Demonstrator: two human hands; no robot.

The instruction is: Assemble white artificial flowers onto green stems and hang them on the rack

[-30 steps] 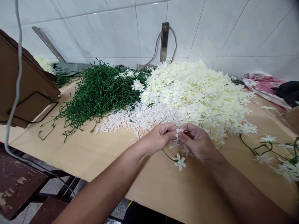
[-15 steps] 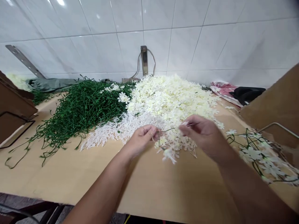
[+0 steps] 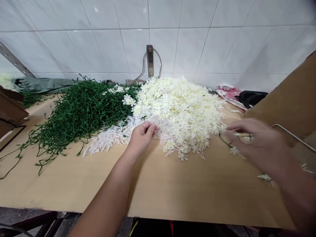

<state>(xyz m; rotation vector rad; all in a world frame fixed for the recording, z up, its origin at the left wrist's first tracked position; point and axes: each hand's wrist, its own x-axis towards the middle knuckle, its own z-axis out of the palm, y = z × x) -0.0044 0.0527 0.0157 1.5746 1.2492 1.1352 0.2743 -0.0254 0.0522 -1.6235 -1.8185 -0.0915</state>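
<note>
My left hand (image 3: 142, 136) rests with curled fingers on the near edge of a spread of white plastic stamen pieces (image 3: 108, 141); what the fingertips pinch is too small to make out. My right hand (image 3: 259, 141) is smeared by motion at the right, over a green stem carrying small white flowers (image 3: 234, 150) that lies on the wooden table (image 3: 172, 187). Behind both hands lies a big heap of cream fabric flowers (image 3: 182, 105). A pile of green plastic stems (image 3: 79, 112) lies to its left.
A cardboard box (image 3: 291, 98) with a wire handle (image 3: 291, 133) stands at the right edge, and another cardboard piece (image 3: 10, 112) at the left. Pink cloth (image 3: 229, 93) and a black item (image 3: 251, 97) lie by the tiled wall. A metal bracket (image 3: 149, 59) hangs on the wall.
The hands have parted: my right hand swept right with the flowered stem toward the box, my left hand dropped onto the white stamen pieces. The camera turned right.
</note>
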